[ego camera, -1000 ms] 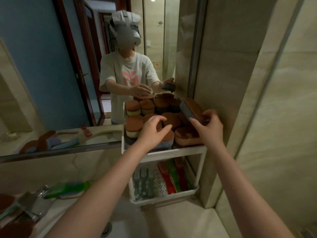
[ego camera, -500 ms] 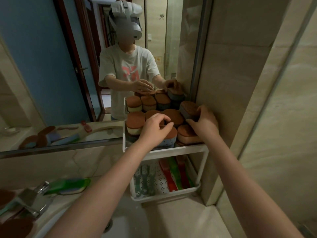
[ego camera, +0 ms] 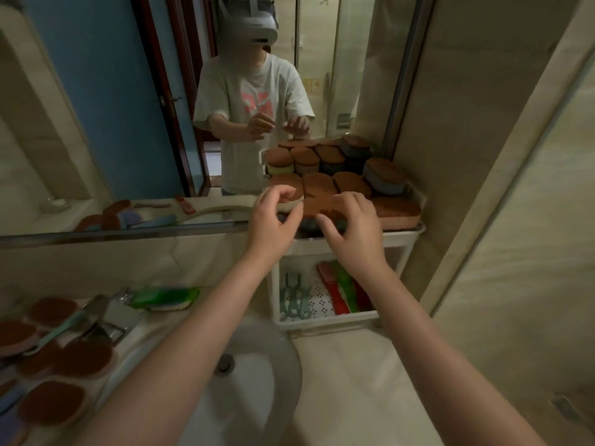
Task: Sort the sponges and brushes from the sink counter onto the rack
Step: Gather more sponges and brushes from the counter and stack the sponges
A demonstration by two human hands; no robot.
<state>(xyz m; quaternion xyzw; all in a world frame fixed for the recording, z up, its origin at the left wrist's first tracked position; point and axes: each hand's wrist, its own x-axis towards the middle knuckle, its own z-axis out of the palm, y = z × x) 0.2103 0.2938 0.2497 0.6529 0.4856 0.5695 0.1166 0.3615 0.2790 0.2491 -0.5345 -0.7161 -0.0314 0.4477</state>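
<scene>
- Sponges, oval with brown scouring tops point(ego camera: 351, 185), crowded the top tier of the white plastic rack point(ego camera: 402, 235) at the counter's right end in the head view.
- The left hand point(ego camera: 273, 220) and right hand point(ego camera: 352, 226) hovered at that tier's front edge, fingers loosely curled, gripping nothing visible.
- More brown-topped sponges point(ego camera: 80, 357) lay along the counter's left edge, and a green brush point(ego camera: 164, 297) lay by the chrome faucet point(ego camera: 109, 313).
- A placement looked complete, so the next move called for reaching left across the basin for another piece. Any brush would go in the lower tier beside the red and green brushes point(ego camera: 341, 291).
</scene>
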